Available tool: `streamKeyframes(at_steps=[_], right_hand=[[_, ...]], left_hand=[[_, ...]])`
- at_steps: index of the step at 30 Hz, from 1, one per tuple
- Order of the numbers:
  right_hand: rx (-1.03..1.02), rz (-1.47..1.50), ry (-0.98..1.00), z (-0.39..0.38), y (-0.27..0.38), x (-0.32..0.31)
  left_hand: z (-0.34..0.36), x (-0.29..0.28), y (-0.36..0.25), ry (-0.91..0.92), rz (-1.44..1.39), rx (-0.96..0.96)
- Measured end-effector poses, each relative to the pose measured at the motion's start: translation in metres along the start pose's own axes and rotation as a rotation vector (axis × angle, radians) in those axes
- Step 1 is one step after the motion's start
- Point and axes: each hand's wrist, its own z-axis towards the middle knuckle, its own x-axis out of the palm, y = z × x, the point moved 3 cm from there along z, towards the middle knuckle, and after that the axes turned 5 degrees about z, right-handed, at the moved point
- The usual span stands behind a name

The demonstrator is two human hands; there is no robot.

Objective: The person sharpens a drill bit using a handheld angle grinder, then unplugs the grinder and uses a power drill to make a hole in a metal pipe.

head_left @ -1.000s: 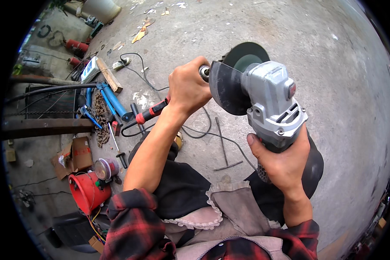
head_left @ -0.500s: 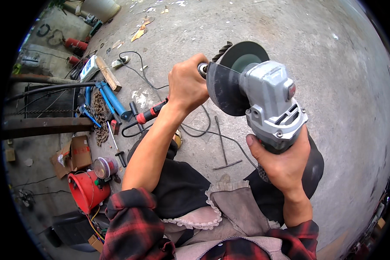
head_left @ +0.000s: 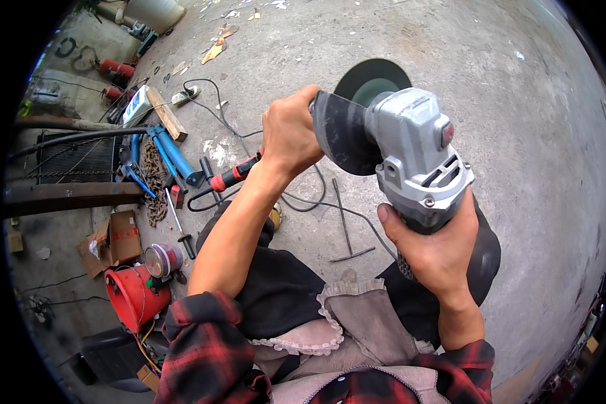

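Note:
My right hand (head_left: pixel 432 252) is wrapped round the body of a grey angle grinder (head_left: pixel 414 145), thumb along its near side. The grinder's dark disc (head_left: pixel 374 79) stands up at the far side, and a black guard (head_left: pixel 343 135) covers its near left part. Just left of the guard, my left hand (head_left: pixel 291 131) is closed round a drill bit, whose fluted end showed earlier. The guard and my fingers now hide nearly all of that bit. Whether it touches the disc cannot be seen.
A second red-and-black power tool (head_left: pixel 232 176) lies on the concrete left of my forearm. A T-shaped metal rod (head_left: pixel 347 229) and a cord (head_left: pixel 316 205) lie between my knees. At left are a blue jack (head_left: pixel 172 155), chain (head_left: pixel 156 175), cardboard box (head_left: pixel 121 239) and red bucket (head_left: pixel 138 296).
The grinder has shifted slightly left and away from me, with its guard now in front of the drill bit. The bit's fluted end has gone out of sight. My left hand has barely moved.

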Motion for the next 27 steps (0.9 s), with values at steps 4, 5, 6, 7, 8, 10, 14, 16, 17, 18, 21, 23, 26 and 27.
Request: streamKeyframes(at_steps=[4, 5, 6, 7, 8, 10, 14, 16, 17, 18, 21, 23, 26, 27], right_hand=[[0.079, 0.042, 0.016, -0.0001, 0.0021, 0.0005], [0.082, 0.048, 0.014, -0.0001, 0.0014, 0.0007], [0.085, 0.053, 0.013, -0.0001, 0.0009, 0.0006], [0.083, 0.053, 0.014, 0.0, 0.0012, 0.0006], [0.081, 0.053, 0.015, 0.0003, 0.0016, 0.0005], [0.074, 0.052, 0.017, 0.0003, 0.0013, 0.0004], [0.05, 0.033, 0.024, 0.0014, 0.0012, -0.0009], [0.056, 0.032, 0.021, 0.0025, 0.0023, -0.0022], [0.069, 0.04, 0.016, 0.0029, 0.0026, -0.0031], [0.083, 0.048, 0.011, 0.0027, 0.0024, -0.004], [0.095, 0.075, -0.035, 0.0013, -0.0004, -0.0065], [0.063, 0.054, -0.032, 0.0009, -0.0002, -0.0076], [0.043, 0.049, -0.025, 0.0, -0.0016, -0.0073], [0.041, 0.053, -0.022, -0.0002, -0.0021, -0.0071]], left_hand=[[0.0009, 0.0013, 0.0004, -0.037, -0.038, -0.008], [0.001, 0.0009, -0.0001, -0.013, -0.016, -0.008], [0.001, -0.0001, -0.0007, 0.01, 0.006, -0.007], [0.0005, -0.0007, -0.0008, 0.034, 0.03, -0.008], [0.0003, -0.0006, -0.0006, 0.035, 0.025, -0.01], [0.0, 0.0009, 0.0006, 0.04, 0.014, -0.012], [0.0001, 0.0019, 0.0037, 0.04, 0.033, -0.008], [0.0003, 0.0011, 0.0017, 0.007, 0.022, 0.0], [0.0002, 0.0015, 0.0014, -0.006, 0.017, -0.009], [-0.0002, 0.0027, 0.0014, -0.02, 0.012, -0.019], [0.0023, 0.0023, 0.0047, -0.06, 0.032, -0.003], [0.0023, 0.0024, 0.0059, -0.07, 0.03, -0.008], [0.0028, 0.0015, 0.0062, -0.066, 0.008, -0.021], [0.003, 0.0025, 0.0068, -0.072, 0.005, -0.009]])
